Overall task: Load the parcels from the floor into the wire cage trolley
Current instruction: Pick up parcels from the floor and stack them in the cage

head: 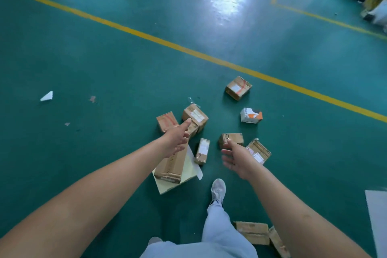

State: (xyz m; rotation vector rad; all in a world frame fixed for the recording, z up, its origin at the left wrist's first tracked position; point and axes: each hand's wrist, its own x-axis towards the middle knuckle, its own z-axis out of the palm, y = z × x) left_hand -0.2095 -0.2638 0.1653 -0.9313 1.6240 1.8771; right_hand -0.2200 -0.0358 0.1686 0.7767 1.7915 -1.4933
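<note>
Nearest, pale-trousered leg with grey sneaker (218, 189) stepping on green painted floor (104, 69). Two bare hands stretched forward, holding nothing: left hand (177, 139) with fingers (187, 122) apart, right hand (235, 156) likewise spread. Ahead on floor, seven brown cardboard parcels (195, 115), one white-and-orange printed box (250, 115), one long brown carton (172, 165) atop pale yellow sheet (188, 176). Two more cartons (253, 232) beside leg.

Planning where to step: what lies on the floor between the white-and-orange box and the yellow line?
In the head view, only bare green floor lies between the white-and-orange box and the yellow line; no parcel sits there.
</note>
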